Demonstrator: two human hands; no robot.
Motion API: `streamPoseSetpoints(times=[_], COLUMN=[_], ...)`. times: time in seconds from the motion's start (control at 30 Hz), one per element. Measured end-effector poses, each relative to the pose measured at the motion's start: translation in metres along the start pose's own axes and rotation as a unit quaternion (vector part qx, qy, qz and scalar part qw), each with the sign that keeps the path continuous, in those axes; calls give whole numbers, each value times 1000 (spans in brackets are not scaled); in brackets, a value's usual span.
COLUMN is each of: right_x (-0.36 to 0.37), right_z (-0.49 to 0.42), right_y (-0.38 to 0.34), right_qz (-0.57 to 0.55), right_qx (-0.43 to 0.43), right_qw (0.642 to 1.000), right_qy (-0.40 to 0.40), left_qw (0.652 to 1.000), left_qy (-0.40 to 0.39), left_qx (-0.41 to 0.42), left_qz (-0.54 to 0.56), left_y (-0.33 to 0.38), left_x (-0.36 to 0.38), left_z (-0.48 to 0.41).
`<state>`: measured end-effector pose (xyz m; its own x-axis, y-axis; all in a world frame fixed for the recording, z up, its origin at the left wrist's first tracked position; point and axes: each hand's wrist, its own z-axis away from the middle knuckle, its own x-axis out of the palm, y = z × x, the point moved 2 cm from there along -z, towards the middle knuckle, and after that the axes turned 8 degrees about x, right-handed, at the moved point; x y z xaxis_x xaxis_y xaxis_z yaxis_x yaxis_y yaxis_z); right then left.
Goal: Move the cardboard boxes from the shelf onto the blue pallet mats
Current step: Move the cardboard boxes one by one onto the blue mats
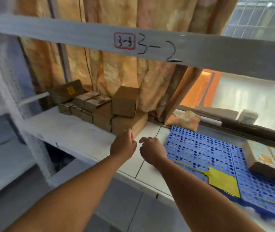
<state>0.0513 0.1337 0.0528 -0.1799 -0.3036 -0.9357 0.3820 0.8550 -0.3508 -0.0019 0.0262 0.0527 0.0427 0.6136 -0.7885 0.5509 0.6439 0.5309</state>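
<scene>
Far left: the upright (8, 97) of the shelf (63, 129) is smeared by blur, and I can't make out what sits behind it.

Upper frame: the beam (66, 34) crosses the whole view. It carries a red-edged label (125, 41) reading 3-3, with 3-2 handwritten beside it. The curtain (116, 67) hangs behind and hides the wall.

Left of centre: the boxes (110, 111) are stacked at the back of the shelf, against the curtain. A dark box (66, 92) with a yellow sticker leans at the left end, partly covered by the smaller ones in front of it. The print on the small ones is unreadable. I can't count the lower rows because they overlap.

Centre: my left hand (123, 146) has its fingers loosely curled and holds nothing. Its tips are right at the front corner of the lowest box. I can't tell whether they touch it. My right hand (151, 149) is just beside the left, with the fingers bent and relaxed. It also holds nothing and hovers over the white surface.

Right: the mats (200, 148) lie on the same surface, cut off by the lower right edge. A yellow sheet (223, 181) lies on them. A flat box (270, 159) rests on the mats at the right edge, cropped by the frame. Its printed top is too blurred to read.
</scene>
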Motion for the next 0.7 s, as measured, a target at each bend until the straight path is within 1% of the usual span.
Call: streamPoseSetpoints(times=[0.1,0.2,0.23,0.3,0.37,0.4,0.5,0.7], right_x=[24,41,47,60,75,82,100,108], right_z=[-2,-10,-13,-20,-26,-30,-49,-119], right_y=[-43,-79,-90,-108,-121,-127,-143,-170], right_qz=[0,1,2,4,9,11,17,-3], right_qx=[-22,-48,-58,-77,-91,-97,-112,-138], right_qw=[999,997,996,993,991,989,985,981], right_qy=[-26,-52,-63,-83,-102,-111,-132,-134], left_qw=[998,993,989,968,929,915,905,900], left_qy=[13,-6,-7,10,37,44,42,54], left_qx=[-59,-114,-141,-213,-275,-292,-306,-324], left_qz=[14,19,38,132,245,274,291,288], left_y=[-47,-88,-102,-127,-145,-151,-167,-200], left_x=[-28,-45,-49,-52,-51,-49,-45,-47], left_z=[11,21,23,25,24,22,10,-39])
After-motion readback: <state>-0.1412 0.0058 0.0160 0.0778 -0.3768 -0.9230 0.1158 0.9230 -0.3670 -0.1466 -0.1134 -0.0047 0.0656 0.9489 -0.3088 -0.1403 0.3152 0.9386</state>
